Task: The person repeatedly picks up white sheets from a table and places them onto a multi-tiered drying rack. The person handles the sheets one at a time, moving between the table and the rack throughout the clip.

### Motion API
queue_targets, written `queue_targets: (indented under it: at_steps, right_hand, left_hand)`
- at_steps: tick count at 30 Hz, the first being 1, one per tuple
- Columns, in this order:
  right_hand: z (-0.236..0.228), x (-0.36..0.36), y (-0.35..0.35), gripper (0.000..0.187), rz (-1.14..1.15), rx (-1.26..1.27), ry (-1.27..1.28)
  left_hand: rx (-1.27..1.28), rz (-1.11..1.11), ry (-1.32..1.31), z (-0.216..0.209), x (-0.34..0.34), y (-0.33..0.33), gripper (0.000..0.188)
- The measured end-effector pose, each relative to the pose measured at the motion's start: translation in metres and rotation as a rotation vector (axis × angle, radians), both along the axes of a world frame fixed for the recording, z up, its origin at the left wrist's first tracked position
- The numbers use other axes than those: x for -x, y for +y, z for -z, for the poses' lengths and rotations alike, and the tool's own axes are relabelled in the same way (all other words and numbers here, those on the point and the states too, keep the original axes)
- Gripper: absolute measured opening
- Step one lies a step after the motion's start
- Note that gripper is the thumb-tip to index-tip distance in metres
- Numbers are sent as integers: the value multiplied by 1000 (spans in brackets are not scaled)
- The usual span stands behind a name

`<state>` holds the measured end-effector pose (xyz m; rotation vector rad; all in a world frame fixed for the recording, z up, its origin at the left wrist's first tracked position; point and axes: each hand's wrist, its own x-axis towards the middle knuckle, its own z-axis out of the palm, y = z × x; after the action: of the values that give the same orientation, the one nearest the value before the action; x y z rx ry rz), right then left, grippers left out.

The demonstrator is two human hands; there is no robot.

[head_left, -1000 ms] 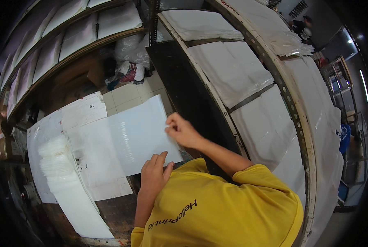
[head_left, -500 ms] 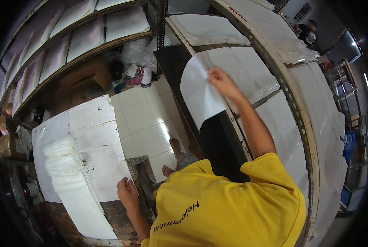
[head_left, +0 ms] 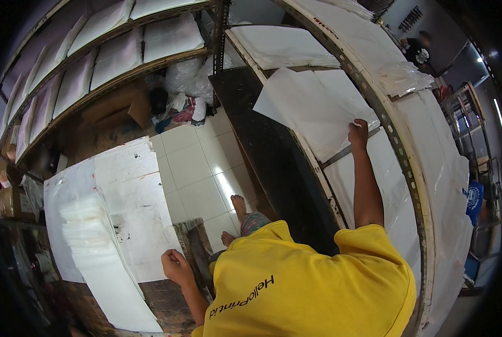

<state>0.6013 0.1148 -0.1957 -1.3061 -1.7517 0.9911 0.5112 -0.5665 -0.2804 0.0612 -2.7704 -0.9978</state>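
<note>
My right hand point(head_left: 359, 133) pinches the right edge of a large white sheet point(head_left: 301, 98), which spreads over the stack of white sheets on the right-hand shelf. The sheet buckles slightly near my fingers. Its left corner juts past the shelf rail over a dark board point(head_left: 279, 163). My left hand point(head_left: 178, 265) is down at the right edge of the worktable, fingers curled in, with nothing visible in them. Left of it, a fanned pile of narrow white sheets point(head_left: 102, 264) rests on a larger white, stained board point(head_left: 141, 213).
Tiered shelves point(head_left: 116, 78) at the back left carry stacks of white sheets. Below lie clear plastic and cloths point(head_left: 189, 109). A perforated metal upright point(head_left: 400, 149) runs along the right-hand shelf. A person point(head_left: 418, 49) is far off at the upper right. My bare feet are on the tiled floor point(head_left: 197, 180).
My right hand has moved right and nearer with the sheet, drawing it from above the dark board onto the shelf stack. My left hand has barely moved.
</note>
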Motion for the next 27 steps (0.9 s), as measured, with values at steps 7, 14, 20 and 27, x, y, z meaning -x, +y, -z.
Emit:
queue_targets:
  at_steps: [7,14,20,27]
  right_hand:
    - [11,-31,-16,27,117,43,178]
    - [4,-15,-41,27,106,88,198]
    - [9,-24,-32,26,6,169,77]
    - [14,-21,-30,27,-6,190,9]
  left_hand:
    - [-66,7,78,0,1,1,9]
    - [-78,25,133,8,0,-2,8]
    - [-121,28,138,6,-1,1,8]
    - [-78,52,160,3,-3,-3,7]
